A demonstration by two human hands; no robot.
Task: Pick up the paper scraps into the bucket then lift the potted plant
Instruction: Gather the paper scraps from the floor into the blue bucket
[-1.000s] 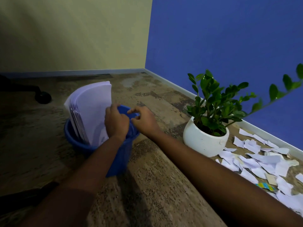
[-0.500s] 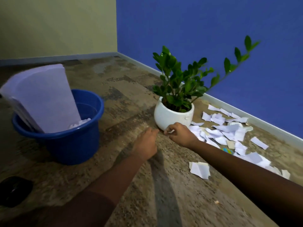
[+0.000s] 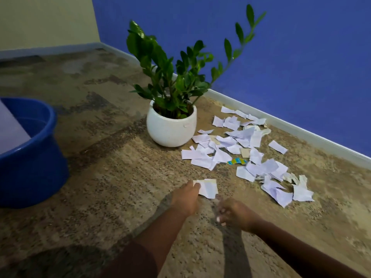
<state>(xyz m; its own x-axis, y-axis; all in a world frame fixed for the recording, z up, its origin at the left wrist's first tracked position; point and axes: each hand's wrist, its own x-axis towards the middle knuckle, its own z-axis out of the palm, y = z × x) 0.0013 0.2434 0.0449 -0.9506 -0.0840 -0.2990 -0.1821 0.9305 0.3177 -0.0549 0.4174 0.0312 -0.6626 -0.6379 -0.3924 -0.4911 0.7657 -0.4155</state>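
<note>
A blue bucket (image 3: 34, 163) stands at the left edge with a pale sheaf of paper (image 3: 10, 131) leaning inside it. The potted plant (image 3: 170, 129), green leaves in a round white pot, sits on the floor near the blue wall. Several white paper scraps (image 3: 253, 155) lie scattered to the right of the pot. One folded scrap (image 3: 208, 188) lies apart, nearer to me. My left hand (image 3: 185, 197) pinches its left edge, thumb on top. My right hand (image 3: 234, 214) hovers low just right of it, fingers curled together, with no paper visible in it.
The floor is a mottled brown carpet (image 3: 112, 177). A white skirting board (image 3: 291, 129) runs along the blue wall behind the scraps. A small coloured wrapper (image 3: 236, 161) lies among the scraps. A long plant stem (image 3: 241, 37) leans out to the right.
My view swung right from the bucket to the scraps. Both hands left the bucket, passed the pot, and came back toward me; the left hand now grips the lone folded scrap.
</note>
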